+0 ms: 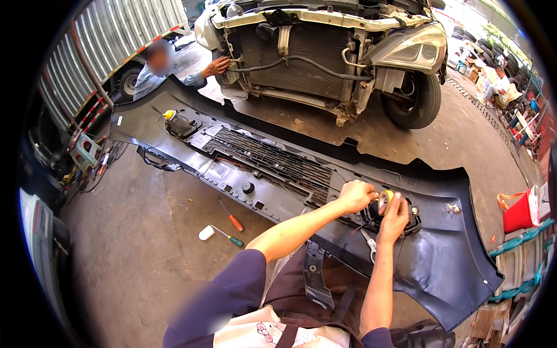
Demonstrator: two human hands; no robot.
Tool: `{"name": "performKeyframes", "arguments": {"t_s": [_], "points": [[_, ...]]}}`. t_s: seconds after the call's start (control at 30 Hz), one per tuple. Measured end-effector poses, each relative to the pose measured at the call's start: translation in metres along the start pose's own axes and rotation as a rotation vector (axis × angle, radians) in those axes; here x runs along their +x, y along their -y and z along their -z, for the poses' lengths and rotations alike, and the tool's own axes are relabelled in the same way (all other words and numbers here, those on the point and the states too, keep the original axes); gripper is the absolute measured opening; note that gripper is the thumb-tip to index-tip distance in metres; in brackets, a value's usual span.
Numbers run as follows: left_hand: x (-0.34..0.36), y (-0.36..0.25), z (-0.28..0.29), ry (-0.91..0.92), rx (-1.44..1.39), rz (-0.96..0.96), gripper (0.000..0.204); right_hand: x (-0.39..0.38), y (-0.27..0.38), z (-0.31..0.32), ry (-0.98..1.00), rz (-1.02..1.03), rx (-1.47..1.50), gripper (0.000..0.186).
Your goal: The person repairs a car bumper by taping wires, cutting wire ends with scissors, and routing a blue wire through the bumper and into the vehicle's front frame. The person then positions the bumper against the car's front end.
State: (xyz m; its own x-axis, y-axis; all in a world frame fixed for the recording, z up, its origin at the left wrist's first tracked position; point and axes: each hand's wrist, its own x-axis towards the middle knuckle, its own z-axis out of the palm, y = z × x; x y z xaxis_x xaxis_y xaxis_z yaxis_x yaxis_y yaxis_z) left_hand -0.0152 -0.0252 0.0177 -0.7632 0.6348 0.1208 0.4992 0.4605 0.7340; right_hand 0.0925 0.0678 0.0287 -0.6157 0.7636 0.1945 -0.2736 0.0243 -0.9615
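Note:
A large dark bumper cover [441,261] lies inner side up before me, with a black grille [267,159] along its middle. Near its right end, my right hand [392,219] grips a roll of yellow tape [385,200] above a black lamp housing [409,226]. My left hand [357,196] is closed just left of the roll, fingertips pinched on something too small to make out. Grey-handled scissors [371,249] lie below the housing. A second housing [180,124] with a yellow part sits toward the bumper's far left end.
A car [301,64] without front bumper stands beyond; a co-worker's hand [216,66] touches its left side. Two screwdrivers [234,222] lie on the floor. A truck [87,46] is upper left. A seated person [496,87], a red bag [516,214] and stools [516,264] are at right.

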Motion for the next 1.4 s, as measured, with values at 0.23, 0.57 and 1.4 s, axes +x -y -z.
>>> {"name": "performKeyframes", "arguments": {"t_s": [0.23,0.57,1.4], "points": [[0.004,0.001,-0.008,-0.028,-0.092,0.103,0.031,-0.032,-0.055,0.002,-0.016,0.128,-0.433,0.032],[0.006,0.004,-0.003,0.081,-0.473,0.099,0.028,-0.021,-0.094,0.012,0.052,0.22,-0.303,0.031],[0.01,0.012,0.009,0.416,-0.748,0.185,0.029,0.008,-0.081,-0.004,0.179,-0.176,0.647,0.026]]}}
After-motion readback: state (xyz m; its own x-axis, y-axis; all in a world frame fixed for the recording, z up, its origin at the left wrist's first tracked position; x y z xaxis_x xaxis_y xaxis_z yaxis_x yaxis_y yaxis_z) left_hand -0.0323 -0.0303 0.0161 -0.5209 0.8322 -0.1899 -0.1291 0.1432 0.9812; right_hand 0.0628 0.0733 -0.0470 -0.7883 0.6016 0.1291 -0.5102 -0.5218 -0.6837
